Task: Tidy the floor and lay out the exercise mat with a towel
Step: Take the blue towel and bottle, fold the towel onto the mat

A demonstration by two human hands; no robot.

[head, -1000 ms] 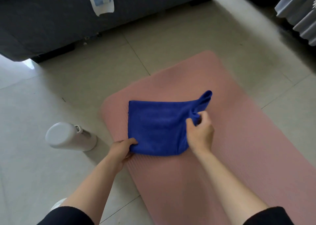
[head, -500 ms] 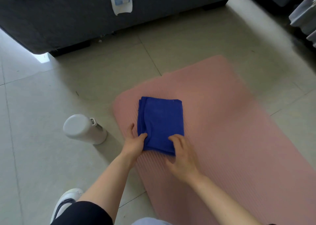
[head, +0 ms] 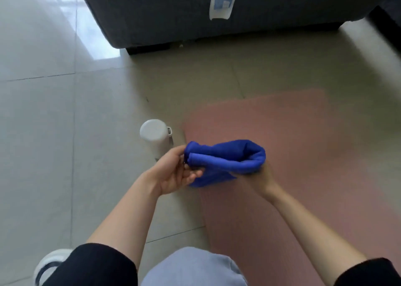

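A blue towel (head: 227,157), folded into a thick bundle, is lifted off the pink exercise mat (head: 303,155) near the mat's left edge. My left hand (head: 175,172) pinches the towel's left end with thumb and fingers. My right hand (head: 260,179) holds the right, folded-over end from underneath and is mostly hidden by the cloth. One loose flap of towel hangs down between the two hands. The mat lies flat on the tiled floor.
A white bottle (head: 156,137) stands on the tiles just left of the mat, close to my left hand. A dark grey sofa (head: 195,14) with a white-and-blue tag fills the back. My knee (head: 193,268) and a white shoe (head: 50,264) are at the bottom.
The towel went from spread flat to folded in half on the mat, and is now raised off the mat in both hands. The view has swung left.
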